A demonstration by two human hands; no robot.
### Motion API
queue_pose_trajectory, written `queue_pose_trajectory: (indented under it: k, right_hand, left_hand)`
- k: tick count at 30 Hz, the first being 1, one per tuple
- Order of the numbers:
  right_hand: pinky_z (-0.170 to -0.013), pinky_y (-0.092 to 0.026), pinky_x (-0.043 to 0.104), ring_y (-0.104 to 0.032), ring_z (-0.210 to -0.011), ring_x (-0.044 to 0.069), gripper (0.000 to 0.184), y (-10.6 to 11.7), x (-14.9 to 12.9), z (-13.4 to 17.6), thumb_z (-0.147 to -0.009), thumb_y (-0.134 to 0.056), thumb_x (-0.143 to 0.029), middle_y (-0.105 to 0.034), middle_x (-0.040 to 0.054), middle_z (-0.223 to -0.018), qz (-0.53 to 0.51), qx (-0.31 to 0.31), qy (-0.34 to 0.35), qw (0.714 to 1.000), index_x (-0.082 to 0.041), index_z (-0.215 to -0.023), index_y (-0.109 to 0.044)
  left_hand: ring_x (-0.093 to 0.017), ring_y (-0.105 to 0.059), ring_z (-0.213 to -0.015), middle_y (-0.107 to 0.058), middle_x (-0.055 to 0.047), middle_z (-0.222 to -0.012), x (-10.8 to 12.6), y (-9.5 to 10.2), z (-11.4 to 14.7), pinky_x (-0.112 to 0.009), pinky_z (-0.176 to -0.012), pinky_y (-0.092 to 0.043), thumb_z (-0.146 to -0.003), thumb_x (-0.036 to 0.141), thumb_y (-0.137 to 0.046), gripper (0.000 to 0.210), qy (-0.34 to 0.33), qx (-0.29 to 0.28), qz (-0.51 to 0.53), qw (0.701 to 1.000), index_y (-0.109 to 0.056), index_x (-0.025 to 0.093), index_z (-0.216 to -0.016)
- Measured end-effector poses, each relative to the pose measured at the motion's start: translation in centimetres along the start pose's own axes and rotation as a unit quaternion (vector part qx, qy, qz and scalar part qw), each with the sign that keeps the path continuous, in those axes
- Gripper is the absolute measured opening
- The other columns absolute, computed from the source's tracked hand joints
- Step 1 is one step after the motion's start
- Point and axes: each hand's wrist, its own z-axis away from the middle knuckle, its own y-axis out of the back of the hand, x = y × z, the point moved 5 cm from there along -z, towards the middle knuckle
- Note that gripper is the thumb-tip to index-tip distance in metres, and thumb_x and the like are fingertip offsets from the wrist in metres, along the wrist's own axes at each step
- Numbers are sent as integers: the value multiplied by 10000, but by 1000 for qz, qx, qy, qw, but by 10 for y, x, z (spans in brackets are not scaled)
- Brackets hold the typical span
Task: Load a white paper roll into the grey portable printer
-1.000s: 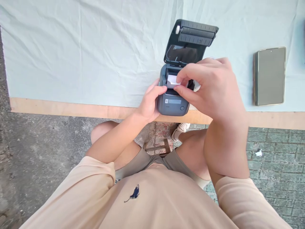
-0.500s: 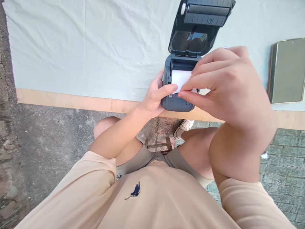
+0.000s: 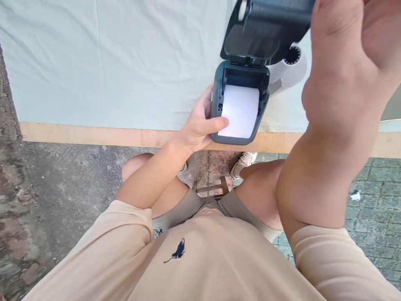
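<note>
A dark portable label printer (image 3: 239,141) sits at the table's front edge with its lid (image 3: 266,29) raised. White paper (image 3: 242,109) lies flat across its open bay and over the front lip. My left hand (image 3: 203,124) is closed around the printer's left side, its thumb pressing on the paper's edge. At the upper right, my right hand (image 3: 347,54) is up against the lid's right edge; its fingertips are cut off or hidden, so its grip does not show.
Behind the printer's right side is a white roll (image 3: 290,69) with a black toothed core. A pale cloth (image 3: 109,71) covers the table, whose bare wooden edge (image 3: 100,133) runs along the front. A grey, flat device (image 3: 393,108) is partly hidden by my right arm.
My right hand has let go of the paper and moved up and right to the lid. The paper now lies spread over the printer's front, and the white roll has come into view.
</note>
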Motion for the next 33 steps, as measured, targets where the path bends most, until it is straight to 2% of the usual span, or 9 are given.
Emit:
queue_pose_trajectory:
  k: [2, 4, 6, 10, 16, 19, 22, 26, 33]
  right_hand:
    - [-948, -475, 428, -629, -1082, 213, 580, 10, 3, -1, -1055, -66, -469, -569, 64, -1084, -11, 75, -31, 997, -239, -1212, -575]
    - [-900, -487, 387, -659, -1005, 182, 440, 14, 6, -1, -1050, -246, -422, -612, 23, -1004, -37, 86, -27, 995, -232, -1116, -638]
    - [-920, -482, 365, -652, -1056, 175, 272, 11, 7, -1, -971, -468, -323, -649, -3, -1054, -43, 32, 5, 999, -225, -1158, -640]
    - [-977, -486, 405, -615, -1124, 226, 388, -2, 4, 0, -815, -677, -287, -649, -17, -1223, 6, -125, 42, 991, -297, -1195, -596]
    - [-982, -484, 456, -584, -1126, 257, 396, -15, -5, 0, -777, -664, -227, -610, -19, -1227, 13, -181, -27, 983, -338, -1134, -534]
    - [-1155, -334, 528, -571, -1146, 230, 460, -19, -8, 1, -746, -600, -165, -590, -36, -1236, 18, -172, -25, 985, -326, -1161, -486]
    - [-1220, -162, 603, -575, -1117, 218, 442, -23, -2, 2, -747, -589, -180, -583, -56, -1225, 5, -172, -48, 984, -345, -1134, -455]
    - [-1158, -317, 537, -536, -1187, 241, 368, -16, 2, 4, -804, -594, -288, -545, -24, -1287, -14, -145, -32, 989, -342, -1141, -457]
    - [-1155, -310, 535, -507, -1242, 297, 529, 2, 1, 11, -768, -680, -402, -549, 9, -1310, 84, -158, 20, 984, -363, -1265, -502]
  left_hand:
    - [-342, -591, -1331, -717, -6, -1047, 1, -1, 0, -442, -989, -594, -609, 346, -844, 574, -1, 3, 1, 1000, -582, 229, -1106]
    - [-330, -608, -1314, -723, 0, -1036, 1, -2, 1, -424, -980, -601, -601, 305, -845, 582, 0, -6, 1, 1000, -575, 241, -1113]
    - [-313, -620, -1301, -730, 8, -1034, 1, -4, 1, -402, -963, -609, -604, 276, -833, 589, 1, -16, 0, 1000, -567, 255, -1129]
    - [-278, -658, -1250, -730, 19, -985, 2, -8, 1, -354, -875, -629, -678, 241, -748, 485, -12, -28, 15, 999, -574, 260, -1131]
    - [-312, -617, -1294, -726, -87, -969, 2, -12, -3, -405, -916, -611, -845, 509, -500, 336, 39, -40, 123, 991, -620, 208, -932]
    - [-310, -586, -1323, -713, -89, -964, 4, -5, -6, -417, -984, -580, -849, 498, -446, 331, 48, 17, 125, 991, -545, 192, -771]
    - [-281, -594, -1312, -705, -87, -1008, 5, -5, -8, -416, -1022, -559, -867, 370, -378, 266, 42, 19, 136, 990, -539, 173, -789]
    - [-250, -601, -1304, -705, -75, -1068, 5, -7, -11, -421, -1057, -539, -879, 260, -339, 267, 20, 10, 150, 988, -580, 155, -924]
    - [-251, -537, -1352, -716, -56, -981, 1, -6, -12, -404, -1096, -518, -885, 281, -408, 182, 17, 31, 107, 994, -566, 192, -873]
